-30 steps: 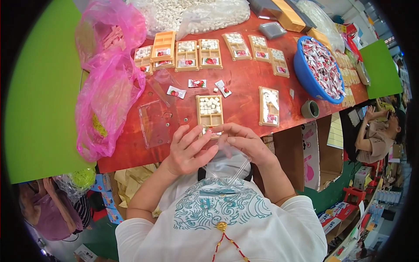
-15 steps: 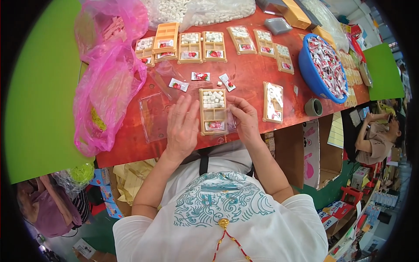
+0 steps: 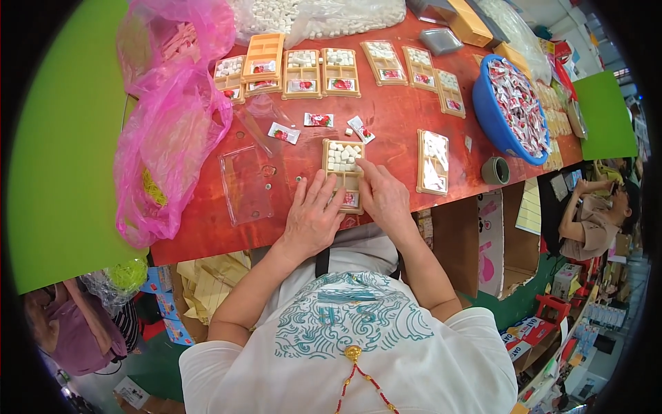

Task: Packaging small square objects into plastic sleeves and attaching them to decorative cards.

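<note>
lower half of the tan tray [image 3: 343, 165] hidden under both hands, small packets in the blue bowl [image 3: 498, 121] too small to tell, bag of white pieces [image 3: 324, 15] cut off by the top edge

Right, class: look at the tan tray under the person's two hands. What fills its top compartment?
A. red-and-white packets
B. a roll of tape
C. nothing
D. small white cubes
D: in the tan tray, between the left hand and right hand, the top compartment is filled with small white cubes.
</note>
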### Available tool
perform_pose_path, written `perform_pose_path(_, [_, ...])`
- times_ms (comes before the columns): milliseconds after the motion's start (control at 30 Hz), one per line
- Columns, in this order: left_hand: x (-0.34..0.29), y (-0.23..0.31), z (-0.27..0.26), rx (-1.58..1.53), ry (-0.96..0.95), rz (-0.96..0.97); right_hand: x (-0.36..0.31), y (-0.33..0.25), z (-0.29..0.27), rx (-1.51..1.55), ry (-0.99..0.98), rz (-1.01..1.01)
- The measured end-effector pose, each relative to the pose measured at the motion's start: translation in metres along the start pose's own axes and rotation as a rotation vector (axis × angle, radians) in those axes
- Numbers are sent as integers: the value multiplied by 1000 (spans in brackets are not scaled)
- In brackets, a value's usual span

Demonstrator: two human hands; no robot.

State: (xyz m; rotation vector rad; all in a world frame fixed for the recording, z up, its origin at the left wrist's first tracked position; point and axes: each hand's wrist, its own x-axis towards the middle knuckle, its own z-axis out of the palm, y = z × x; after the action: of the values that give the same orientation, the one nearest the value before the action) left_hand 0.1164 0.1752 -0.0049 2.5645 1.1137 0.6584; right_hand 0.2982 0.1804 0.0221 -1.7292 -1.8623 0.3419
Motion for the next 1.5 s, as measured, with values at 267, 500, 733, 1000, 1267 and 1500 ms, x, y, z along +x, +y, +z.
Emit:
perform_pose_path(267, [10,4,6,10,41,14,5,6,5,-200,14,-87])
perform_pose_path(500, [10,2,6,-24,51,28,22,15,31,-159,65,-298])
perform_pose_path(733, [8,0,10,5,108,-6,25,18,32,-245,-33,-352])
perform_pose_path(1000, [3,-8,3,-59,83,-37,23,11,38,-226,-92,-331])
perform_pose_path(1267, [10,-22,-31,43,211,-77,25,19,22,-263,-145,-443])
perform_pose_path(1500, [19,-20,-35,96,144,-92,32,35,19,-278,-117,-409])
